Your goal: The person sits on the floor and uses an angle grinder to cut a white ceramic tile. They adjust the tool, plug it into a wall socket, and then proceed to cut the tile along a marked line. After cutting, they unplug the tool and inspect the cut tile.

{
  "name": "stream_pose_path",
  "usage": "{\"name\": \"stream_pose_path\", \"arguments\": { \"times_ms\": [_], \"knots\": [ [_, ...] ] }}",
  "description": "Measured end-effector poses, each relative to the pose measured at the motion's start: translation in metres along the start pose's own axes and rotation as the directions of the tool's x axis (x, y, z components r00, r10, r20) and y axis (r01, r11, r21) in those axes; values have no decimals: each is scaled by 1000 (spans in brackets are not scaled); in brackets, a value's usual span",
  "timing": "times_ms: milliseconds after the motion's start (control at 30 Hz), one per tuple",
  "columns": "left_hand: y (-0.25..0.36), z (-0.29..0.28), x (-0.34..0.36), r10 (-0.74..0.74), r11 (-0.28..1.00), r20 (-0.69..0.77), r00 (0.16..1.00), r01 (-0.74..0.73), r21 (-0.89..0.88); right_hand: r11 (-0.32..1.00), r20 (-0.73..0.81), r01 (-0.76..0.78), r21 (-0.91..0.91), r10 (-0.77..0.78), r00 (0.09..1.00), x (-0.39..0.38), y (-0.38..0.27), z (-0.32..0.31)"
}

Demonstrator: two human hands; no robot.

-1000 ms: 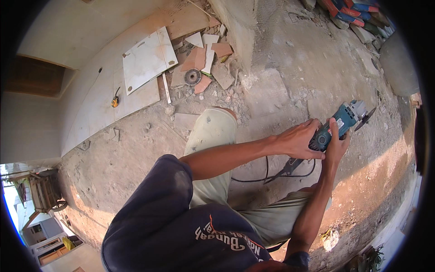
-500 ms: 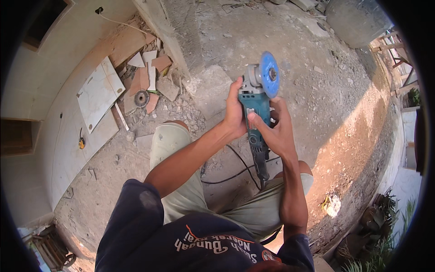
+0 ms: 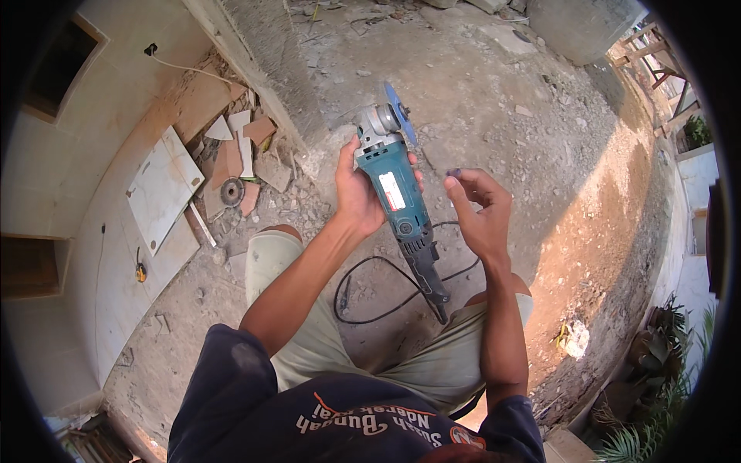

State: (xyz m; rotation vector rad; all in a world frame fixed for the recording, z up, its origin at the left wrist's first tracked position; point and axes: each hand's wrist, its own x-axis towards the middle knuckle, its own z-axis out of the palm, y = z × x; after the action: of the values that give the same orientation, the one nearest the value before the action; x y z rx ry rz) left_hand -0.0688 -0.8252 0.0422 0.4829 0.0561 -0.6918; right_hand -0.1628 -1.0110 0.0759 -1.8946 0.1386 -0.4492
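My left hand point(image 3: 357, 193) is wrapped round the teal and grey body of an angle grinder point(image 3: 403, 181), holding it up with its head pointing away from me. A thin blue cutting disc point(image 3: 400, 113) sits on the grinder's metal head, seen nearly edge-on. My right hand point(image 3: 480, 208) is apart from the tool, on its right, with thumb and fingertips pinched together. A small dark purplish piece point(image 3: 454, 173) shows at those fingertips; its kind is too small to make out. The black power cord point(image 3: 363, 322) runs from the grinder's tail and loops on the ground between my legs.
On the left lie a white marbled tile point(image 3: 164, 189), broken tile pieces point(image 3: 229, 158), a round grinding wheel point(image 3: 231, 192) and a yellow-and-black tool point(image 3: 140, 270). A large grey container point(image 3: 583, 31) stands at the far right. Plants point(image 3: 644, 417) grow at the lower right. Rubble covers the ground.
The grinder has moved left and turned, so its label faces up and the disc is nearly edge-on. My right hand has left the grinder's body and moved to its right.
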Motion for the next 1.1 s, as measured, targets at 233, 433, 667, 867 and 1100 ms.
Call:
{"name": "stream_pose_path", "arguments": {
  "times_ms": [233, 433, 667, 867, 1100],
  "knots": [
    [-1, 1, -3, -31, 1000, 97, 995, 30, 10, 1000, 13, 9, 7, -9, 1000, -1, 3, -1],
    [-3, 1, -2, 3, 996, 145, 989, -16, 86, 1000, 19, -9, 28, 8, 1000, -2, 4, -1],
    [-3, 2, 0, 33, 999, 140, 990, -38, 35, 996, -68, 85, 12, -84, 994, -5, -5, -4],
    [14, 32, -35, 150, 988, 51, 987, -151, 27, 967, 176, -130, 218, 92, 980, -34, -49, -3],
    [40, 84, -108, 417, 878, 330, 847, -469, 94, 868, 499, -356, 345, 151, 854, -53, -73, -40]
  ]
}}
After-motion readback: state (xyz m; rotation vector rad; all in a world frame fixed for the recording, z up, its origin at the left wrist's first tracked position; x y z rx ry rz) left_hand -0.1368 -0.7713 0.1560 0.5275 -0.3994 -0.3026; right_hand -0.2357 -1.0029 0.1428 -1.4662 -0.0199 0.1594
